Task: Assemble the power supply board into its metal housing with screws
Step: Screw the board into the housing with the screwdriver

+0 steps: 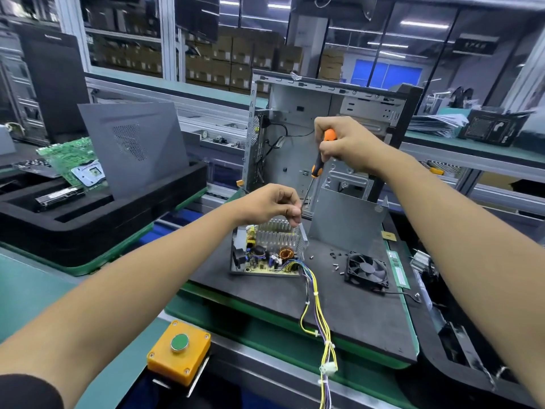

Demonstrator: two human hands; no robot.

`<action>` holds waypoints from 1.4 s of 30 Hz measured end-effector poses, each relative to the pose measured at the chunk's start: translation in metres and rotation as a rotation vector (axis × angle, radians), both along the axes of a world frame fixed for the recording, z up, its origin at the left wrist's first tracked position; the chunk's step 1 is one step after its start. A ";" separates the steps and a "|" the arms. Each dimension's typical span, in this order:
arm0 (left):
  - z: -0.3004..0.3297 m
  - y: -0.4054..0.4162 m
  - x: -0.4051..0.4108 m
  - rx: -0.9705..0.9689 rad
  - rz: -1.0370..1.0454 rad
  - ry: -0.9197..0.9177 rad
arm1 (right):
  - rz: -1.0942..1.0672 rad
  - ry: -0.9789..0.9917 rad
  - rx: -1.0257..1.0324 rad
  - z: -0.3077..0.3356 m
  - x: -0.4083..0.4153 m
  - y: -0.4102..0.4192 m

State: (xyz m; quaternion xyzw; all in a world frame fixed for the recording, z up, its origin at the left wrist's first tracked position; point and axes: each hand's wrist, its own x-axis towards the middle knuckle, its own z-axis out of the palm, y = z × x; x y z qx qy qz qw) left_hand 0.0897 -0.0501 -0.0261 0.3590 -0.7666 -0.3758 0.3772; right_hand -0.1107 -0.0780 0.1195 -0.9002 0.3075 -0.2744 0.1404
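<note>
Screw-loading step: right hand (348, 146) grips orange-black screwdriver (320, 160), left hand (274, 203) pinches its tip over green power supply board (265, 261) in grey metal housing (236, 271); next, seat and drive.

Centre frame, the power supply board (267, 261) sits flat in its open metal housing (300, 240), heatsinks up, yellow wires (320, 308) trailing toward the lower edge. Loose screws (334, 265) lie scattered just right of it, screwdriver (320, 160) poised tilted above.
</note>
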 end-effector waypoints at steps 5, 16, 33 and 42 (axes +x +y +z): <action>-0.001 -0.003 0.001 0.037 0.012 0.056 | 0.005 -0.039 -0.003 0.001 0.002 0.000; 0.003 -0.003 0.007 0.118 0.045 0.260 | 0.007 -0.118 -0.052 0.005 -0.001 -0.001; -0.001 -0.011 0.010 0.073 0.151 0.355 | -0.048 -0.269 -0.102 -0.006 -0.006 -0.010; -0.003 -0.011 0.008 0.031 0.252 0.344 | -0.094 -0.668 0.089 -0.068 -0.023 -0.022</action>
